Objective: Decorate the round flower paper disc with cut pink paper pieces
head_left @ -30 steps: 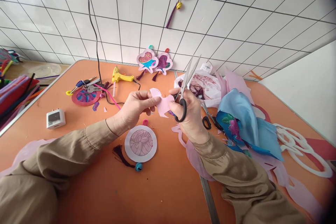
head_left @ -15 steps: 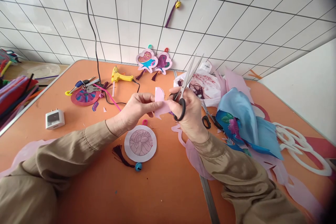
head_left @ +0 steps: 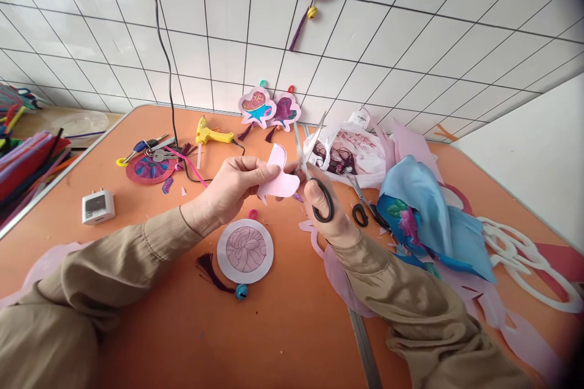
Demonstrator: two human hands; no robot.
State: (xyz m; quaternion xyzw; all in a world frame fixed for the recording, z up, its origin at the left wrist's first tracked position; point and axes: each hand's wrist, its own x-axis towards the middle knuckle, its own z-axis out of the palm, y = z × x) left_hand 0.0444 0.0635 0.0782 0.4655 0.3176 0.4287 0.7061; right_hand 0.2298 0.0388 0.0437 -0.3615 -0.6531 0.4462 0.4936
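Note:
My left hand [head_left: 237,185] pinches a small pink cut-out [head_left: 280,182] with curved lobes, thumb on top. My right hand [head_left: 331,206] has its thumb in a black loop of the scissors [head_left: 312,149], whose blades stand apart and point up and away. The scissors are just right of the cut-out. Below my hands a round white-rimmed pendant [head_left: 245,251] with a flower drawing lies on the table, with a dark tassel [head_left: 212,271] and a blue bell [head_left: 241,291].
A yellow glue gun [head_left: 213,132], keys on a red-rimmed disc [head_left: 150,167] and a white charger [head_left: 98,206] lie left. Two tasselled pendants [head_left: 258,107] lean at the wall. Right are a plastic bag [head_left: 365,155], second scissors [head_left: 360,213], blue cloth [head_left: 415,206] and white rings [head_left: 542,279].
The pink cut-out has turned and shows more of its lobed shape. My right hand has come off it, and the scissors have tilted left and lower, blades still apart.

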